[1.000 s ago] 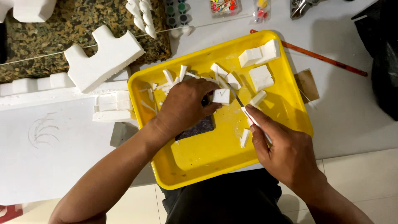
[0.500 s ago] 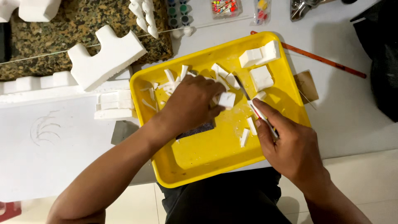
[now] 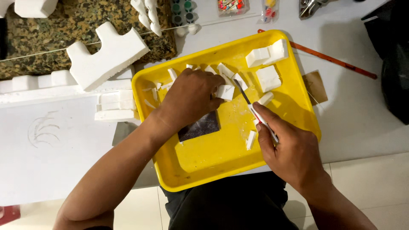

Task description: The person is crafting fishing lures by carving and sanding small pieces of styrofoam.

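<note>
1. Small white foam block [image 3: 225, 92]: sits inside the yellow tray [image 3: 204, 164], upper middle, pinned under the left hand's fingertips.
2. Left hand [image 3: 190, 97]: palm down, fingers curled and pressed onto the block, holding it against the tray floor. Forearm comes in from lower left across the tray's left rim.
3. Right hand [image 3: 292, 149]: closed around a thin craft knife [image 3: 254, 111], pen-style grip, index finger laid along the handle. Blade points up-left, tip just beside the block's right edge; can't tell if it's actually touching.
4. Dark square sheet [image 3: 199, 127] lies on the tray floor just below the left hand, partly covered by the wrist.
5. Loose foam offcuts [image 3: 221, 70] scattered along the tray's top edge around the left hand; three bigger foam chunks [image 3: 268, 68] in the top right corner, one small sliver [image 3: 251, 139] near the right hand.
6. Outside the tray: large notched foam piece [image 3: 106, 53] upper left, stack of foam strips [image 3: 114, 106] touching the tray's left side, orange-red rod [image 3: 324, 57] on the white table [image 3: 362, 115] to the upper right.
</note>
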